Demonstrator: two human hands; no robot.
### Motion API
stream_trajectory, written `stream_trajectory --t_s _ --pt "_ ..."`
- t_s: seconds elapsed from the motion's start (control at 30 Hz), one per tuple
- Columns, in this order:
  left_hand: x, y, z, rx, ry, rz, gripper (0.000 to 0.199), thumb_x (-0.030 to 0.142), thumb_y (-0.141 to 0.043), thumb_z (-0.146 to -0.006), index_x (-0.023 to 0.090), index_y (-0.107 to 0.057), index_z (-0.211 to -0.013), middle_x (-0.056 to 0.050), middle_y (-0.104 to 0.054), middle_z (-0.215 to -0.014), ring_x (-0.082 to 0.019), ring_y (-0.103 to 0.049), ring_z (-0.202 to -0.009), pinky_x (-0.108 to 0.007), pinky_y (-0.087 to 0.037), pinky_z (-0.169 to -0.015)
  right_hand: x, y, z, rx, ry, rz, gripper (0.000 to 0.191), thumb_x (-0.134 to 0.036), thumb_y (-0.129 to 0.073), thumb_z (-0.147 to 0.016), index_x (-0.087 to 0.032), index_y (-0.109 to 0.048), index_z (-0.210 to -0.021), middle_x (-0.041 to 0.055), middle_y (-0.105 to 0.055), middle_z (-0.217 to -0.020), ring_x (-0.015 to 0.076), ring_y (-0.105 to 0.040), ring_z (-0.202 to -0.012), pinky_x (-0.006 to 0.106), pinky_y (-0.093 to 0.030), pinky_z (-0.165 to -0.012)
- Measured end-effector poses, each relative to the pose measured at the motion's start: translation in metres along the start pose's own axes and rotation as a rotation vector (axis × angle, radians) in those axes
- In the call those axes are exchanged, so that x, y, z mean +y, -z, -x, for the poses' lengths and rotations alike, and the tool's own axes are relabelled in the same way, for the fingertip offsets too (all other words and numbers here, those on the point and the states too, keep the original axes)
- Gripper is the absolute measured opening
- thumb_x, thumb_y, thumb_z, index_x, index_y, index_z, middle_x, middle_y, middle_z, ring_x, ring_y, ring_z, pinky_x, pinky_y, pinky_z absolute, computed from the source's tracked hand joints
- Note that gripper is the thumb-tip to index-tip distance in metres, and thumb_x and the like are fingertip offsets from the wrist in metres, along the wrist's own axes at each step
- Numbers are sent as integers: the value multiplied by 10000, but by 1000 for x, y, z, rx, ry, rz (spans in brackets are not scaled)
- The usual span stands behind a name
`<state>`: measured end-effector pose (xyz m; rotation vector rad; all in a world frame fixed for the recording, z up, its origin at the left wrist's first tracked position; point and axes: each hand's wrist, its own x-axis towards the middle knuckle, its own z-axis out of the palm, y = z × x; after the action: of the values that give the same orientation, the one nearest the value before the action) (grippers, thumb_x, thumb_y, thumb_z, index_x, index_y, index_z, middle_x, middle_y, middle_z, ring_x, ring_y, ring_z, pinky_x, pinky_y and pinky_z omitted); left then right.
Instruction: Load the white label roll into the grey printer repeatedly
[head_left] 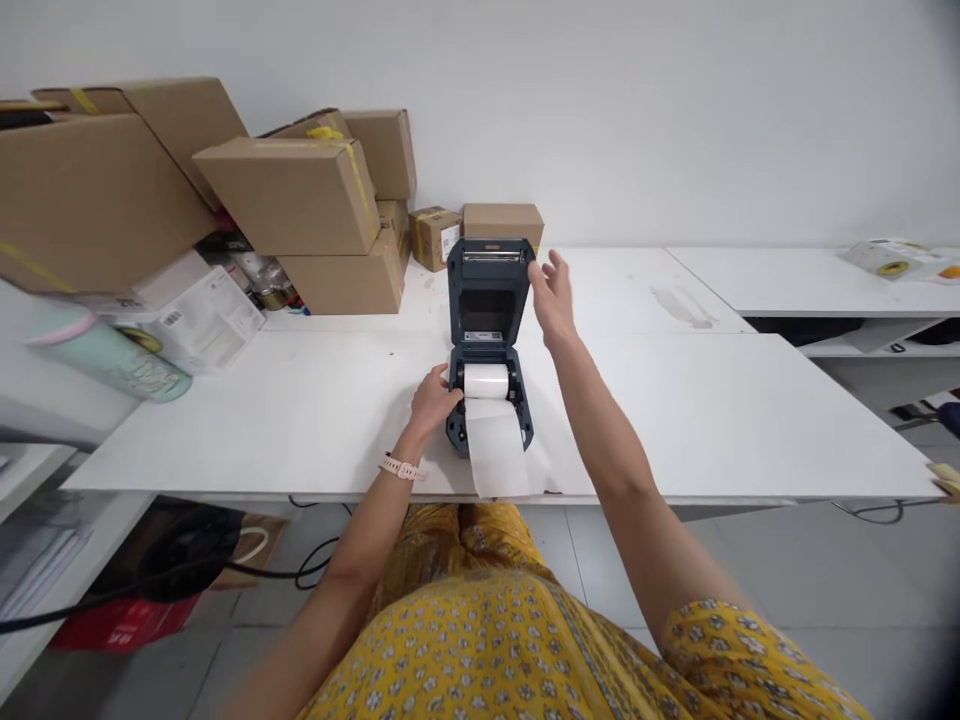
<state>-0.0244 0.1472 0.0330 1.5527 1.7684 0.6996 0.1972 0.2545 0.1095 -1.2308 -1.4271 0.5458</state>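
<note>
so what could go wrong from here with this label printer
The left hand is at the side of the base, its thumb by the paper roll; if the raised lid dropped, it might pinch that thumb. The right hand is at the lid's right edge.
The loose paper strip looks slightly slanted, so it could feed crooked.
It also reaches the front edge of the table, where clothing might catch it.

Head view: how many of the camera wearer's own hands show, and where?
2. The left hand is at the left side of the open printer; the right hand is at the right edge of its raised lid. Neither is hidden.
</note>
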Motion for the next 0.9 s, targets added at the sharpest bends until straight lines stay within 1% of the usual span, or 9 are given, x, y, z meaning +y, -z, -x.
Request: stream_trajectory --t_s 0.07,0.17,0.27,0.4,0.5,0.57,0.73,0.83,0.9 --pt "7 7 -3 -67 1 -145 685 341 -589 -792 187 -477 -1450 -113 -739 -1136 -285 -700 -1017 -350 -517 -808 2 7 22 18 90 55 604 -596 -352 -996 -236 -372 -1481 132 -586 -1397 259 -581 -1279 482 -456 -1097" --pt "17 14 -9 -162 -19 -281 634 381 -592 -783 165 -531 -1375 -134 -748 -1118 -323 -697 -1040 -348 -505 -781 8 9 53 -467 226 312 505 -400 -535 -924 -244 -505 -1403 106 -671 -1302 275 -640 -1195 469 -497 -1040" --pt "22 16 -12 -190 -24 -353 570 369 -587 -772 150 -569 -1298 -162 -739 -1162 -341 -698 -1040 -346 -504 -762 14 -6 63 -884 220 612 698 -288 -698 -765 -240 -506 -1434 126 -684 -1314 346 -644 -1211 506 -485 -1039" --pt "20 15 -14 -197 -73 -357 489 298 -548 -772 173 -604 -1241 -136 -744 -1167 -307 -703 -1042 -321 -508 -774 17 -37 51 -1049 190 714 883 -279 -854 -546 -263 -567 -1381 109 -753 -1186 367 -724 -1050 488 -523 -979" --pt "18 13 -15 -200 -87 -362 451 263 -539 -754 176 -633 -1187 -127 -760 -1098 -306 -713 -998 -327 -512 -754 15 -41 43 -1125 187 734 949 -289 -860 -506 -234 -553 -1402 129 -736 -1232 372 -726 -1045 469 -560 -919" --pt "16 13 -15 -199 -85 -363 450 259 -540 -747 174 -634 -1179 -128 -763 -1078 -310 -716 -973 -333 -514 -741 9 -26 40 -1164 214 607 969 -316 -836 -545 -234 -503 -1451 122 -683 -1337 357 -694 -1135 460 -562 -944" --pt "11 10 -17 -180 -97 -337 474 283 -535 -768 173 -612 -1222 -148 -735 -1189 -326 -696 -1063 -355 -520 -815 -2 58 36 -1017 251 88 947 -420 -797 -669 -273 -398 -1516 68 -561 -1484 297 -576 -1321 423 -479 -1094" --pt "8 9 -18 -186 -110 -307 466 262 -539 -756 183 -627 -1206 -140 -739 -1191 -321 -697 -1060 -352 -525 -832 11 102 32 -849 139 -5 859 -401 -818 -650 -244 -476 -1422 105 -587 -1436 318 -577 -1293 429 -479 -1077" --pt "7 9 -18 -191 -119 -298 467 254 -528 -753 186 -632 -1203 -137 -742 -1185 -321 -700 -1048 -354 -528 -828 31 116 29 -767 41 -8 808 -354 -808 -637 -236 -490 -1370 119 -597 -1406 321 -580 -1270 443 -480 -1063"
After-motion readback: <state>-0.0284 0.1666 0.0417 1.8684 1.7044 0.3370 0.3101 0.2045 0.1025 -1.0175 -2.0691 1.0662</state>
